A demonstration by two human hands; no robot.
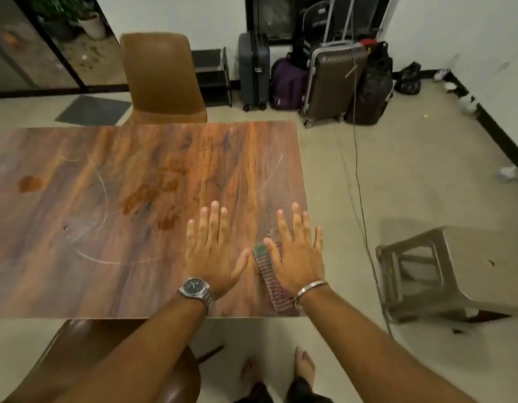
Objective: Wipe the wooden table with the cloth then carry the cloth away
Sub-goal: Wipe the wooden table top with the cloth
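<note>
Both hands flat on tabletop (135,199), near its right front corner.
Left hand (214,251) spread, fingers straight, on bare wood. Right hand (295,257) spread, pressing striped cloth (271,282); cloth mostly hidden beneath palm, its pattern blurred.

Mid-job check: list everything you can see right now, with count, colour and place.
wooden table: one, red-brown, centre, stained
cloth: one, red striped, table's near right corner
chairs: two, brown, far and near side
suitcases: several, grey and dark, back wall
stool: one, grey, right floor
mat: one, grey, far left floor
left hand: flat above table, watch on wrist
right hand: flat over cloth, bangle on wrist
</note>
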